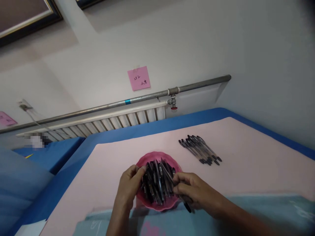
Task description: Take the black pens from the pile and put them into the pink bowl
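Observation:
A pink scalloped bowl (pixel 160 208) full of black-capped clear pens (pixel 157 180) stands near the front of the table. My left hand (pixel 130 183) is at the bowl's left side, thumb and fingers pinched by the pens' ends; what lies between them is hidden. My right hand (pixel 190 190) is closed on a pen (pixel 186 206) at the bowl's right rim, its black end pointing down toward me. To the right, beyond the bowl, a loose bundle of similar pens (pixel 200 149) lies side by side on the pink sheet.
A pink sheet (pixel 246 147) covers the blue table (pixel 209 114). Teal cloth (pixel 265 213) lies along the near edge. Behind are a white radiator (pixel 118 121), a metal pipe (pixel 103 108) with a red-handled valve (pixel 174 108), and a pink note (pixel 139 78) on the wall.

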Demonstrator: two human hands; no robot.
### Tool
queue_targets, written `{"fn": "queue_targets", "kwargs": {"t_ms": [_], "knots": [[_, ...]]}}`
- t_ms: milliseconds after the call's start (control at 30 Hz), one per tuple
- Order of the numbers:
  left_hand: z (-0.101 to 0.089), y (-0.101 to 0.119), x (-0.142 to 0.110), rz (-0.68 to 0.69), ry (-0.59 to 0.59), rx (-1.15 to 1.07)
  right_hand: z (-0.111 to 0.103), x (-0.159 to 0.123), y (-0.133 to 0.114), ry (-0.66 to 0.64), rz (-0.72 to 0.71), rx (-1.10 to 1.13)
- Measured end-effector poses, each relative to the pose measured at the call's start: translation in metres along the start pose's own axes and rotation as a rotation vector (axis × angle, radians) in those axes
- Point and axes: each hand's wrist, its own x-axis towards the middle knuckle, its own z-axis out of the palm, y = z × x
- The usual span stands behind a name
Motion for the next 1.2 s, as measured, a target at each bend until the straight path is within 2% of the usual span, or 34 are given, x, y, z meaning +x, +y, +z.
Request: {"fn": "queue_targets", "kwargs": {"t_ms": [67,133,200,333,400,500,600,800,900,967,1100,1200], "knots": [[0.002,-0.003,0.001,0.082,0.087,0.183,-0.001,0.002,0.003,-0.017,0.021,0.117],[0.007,-0.004,-0.001,0.165,0.104,0.277,-0.001,0.005,0.006,-0.016,0.008,0.205],[0.015,-0.002,-0.007,0.196,-0.011,0.284,-0.002,0.006,0.007,0.011,-0.008,0.283],[0.037,0.005,-0.026,0.228,-0.354,0.312,-0.001,0.007,0.006,0.101,-0.052,0.42],[0.047,0.007,-0.033,0.249,-0.446,0.326,-0.001,0.008,0.006,0.136,-0.076,0.446],[0.054,0.004,-0.037,0.299,-0.419,0.403,-0.001,0.011,0.008,0.147,-0.096,0.463],[0.053,0.0,-0.035,0.323,-0.39,0.47,-0.001,0.012,0.011,0.146,-0.115,0.479],[0.043,0.002,-0.032,0.301,-0.513,0.413,0.0,0.009,0.009,0.091,-0.152,0.549],[0.04,0.005,-0.032,0.244,-0.59,0.353,0.001,0.008,0.006,0.063,-0.195,0.607],[0.04,0.007,-0.032,0.212,-0.593,0.355,0.002,0.008,0.006,0.08,-0.209,0.624],[0.043,0.007,-0.03,0.24,-0.509,0.436,0.004,0.01,0.01,0.108,-0.229,0.6],[0.041,0.004,-0.027,0.234,-0.572,0.425,0.006,0.012,0.013,0.077,-0.251,0.631]]}}
